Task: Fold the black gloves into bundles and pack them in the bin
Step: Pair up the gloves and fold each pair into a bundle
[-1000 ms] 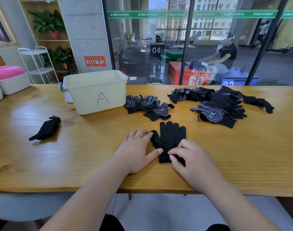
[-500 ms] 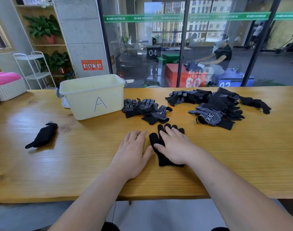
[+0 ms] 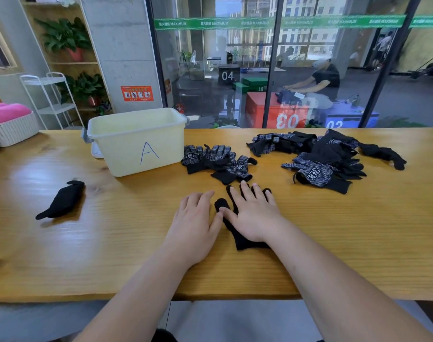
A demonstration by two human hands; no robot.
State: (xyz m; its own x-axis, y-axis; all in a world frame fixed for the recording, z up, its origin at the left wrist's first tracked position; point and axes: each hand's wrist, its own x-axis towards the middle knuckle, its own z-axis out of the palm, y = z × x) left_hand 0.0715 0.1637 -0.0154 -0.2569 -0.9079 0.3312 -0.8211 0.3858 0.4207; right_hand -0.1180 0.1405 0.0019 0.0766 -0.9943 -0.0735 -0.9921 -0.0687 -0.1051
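A black glove [image 3: 242, 239] lies flat on the wooden table [image 3: 111, 243], fingers pointing away from me. My right hand [image 3: 253, 213] presses flat on top of it with straight fingers, hiding most of it. My left hand [image 3: 195, 223] rests flat on the table just left of the glove, its thumb at the glove's edge. A cream bin marked "A" [image 3: 139, 141] stands at the back left. One rolled glove bundle [image 3: 62, 199] lies on the table to the left. Loose gloves sit in a small heap [image 3: 219, 161] by the bin and a larger pile [image 3: 321, 156] at the right.
A white woven basket [image 3: 13, 129] with pink cloth stands at the far left edge. A glass wall runs behind the table, with a seated person beyond it. The table's front edge is close to my body.
My right hand slid forward from the glove's cuff up over its palm and fingers. My left hand shifted slightly left off the glove. The view tilted a little.
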